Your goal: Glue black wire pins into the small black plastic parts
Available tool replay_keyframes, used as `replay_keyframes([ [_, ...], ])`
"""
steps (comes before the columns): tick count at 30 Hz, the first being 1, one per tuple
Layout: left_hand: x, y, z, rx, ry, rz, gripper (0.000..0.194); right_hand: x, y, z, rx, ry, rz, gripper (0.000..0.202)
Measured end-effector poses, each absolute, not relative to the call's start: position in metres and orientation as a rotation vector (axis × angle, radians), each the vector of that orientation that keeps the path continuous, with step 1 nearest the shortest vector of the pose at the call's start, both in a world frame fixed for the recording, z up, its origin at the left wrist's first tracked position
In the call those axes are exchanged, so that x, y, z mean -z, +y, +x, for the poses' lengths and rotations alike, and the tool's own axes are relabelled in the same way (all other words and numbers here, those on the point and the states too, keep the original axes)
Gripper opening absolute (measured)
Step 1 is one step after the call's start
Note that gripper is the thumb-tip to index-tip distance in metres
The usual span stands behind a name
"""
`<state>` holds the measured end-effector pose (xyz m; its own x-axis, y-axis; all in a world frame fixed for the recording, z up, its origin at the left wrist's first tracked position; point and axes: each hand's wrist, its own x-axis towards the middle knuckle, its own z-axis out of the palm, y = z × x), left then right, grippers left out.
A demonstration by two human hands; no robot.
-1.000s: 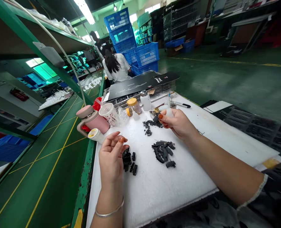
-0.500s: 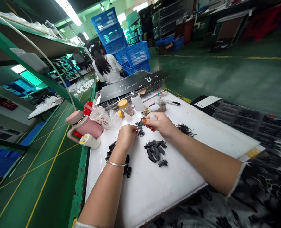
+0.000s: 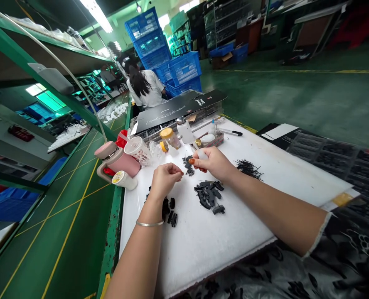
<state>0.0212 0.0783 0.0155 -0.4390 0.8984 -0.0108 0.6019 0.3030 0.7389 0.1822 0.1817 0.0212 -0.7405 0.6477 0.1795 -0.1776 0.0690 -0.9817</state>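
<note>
One small whitish bottle sits in the right hand, with the fingers closed around it. The left hand has its fingers pinched together; I can't tell on what. Four black piles lie on the white counter, near one pink flask and one cup.

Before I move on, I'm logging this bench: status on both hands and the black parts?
Right hand gripping translucent bottle. Left hand pinched, contents unclear. Black parts heaped on white surface; left forearm partly hides another pile.
</note>
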Motion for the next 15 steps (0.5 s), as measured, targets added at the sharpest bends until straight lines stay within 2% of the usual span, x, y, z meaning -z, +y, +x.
replay_keyframes([
  [4,-0.031,0.052,0.036,-1.339,1.802,0.991,0.024,-0.028,0.175,0.187,-1.757,-1.809,-0.332,0.035],
  [7,-0.037,0.036,0.048,-1.586,1.524,0.736,0.024,-0.037,0.168,0.193,-1.751,-1.916,-0.186,0.032],
  [15,-0.027,0.022,0.062,-1.769,1.096,0.448,0.019,-0.04,0.152,0.197,-1.725,-2.029,-0.037,0.024],
])
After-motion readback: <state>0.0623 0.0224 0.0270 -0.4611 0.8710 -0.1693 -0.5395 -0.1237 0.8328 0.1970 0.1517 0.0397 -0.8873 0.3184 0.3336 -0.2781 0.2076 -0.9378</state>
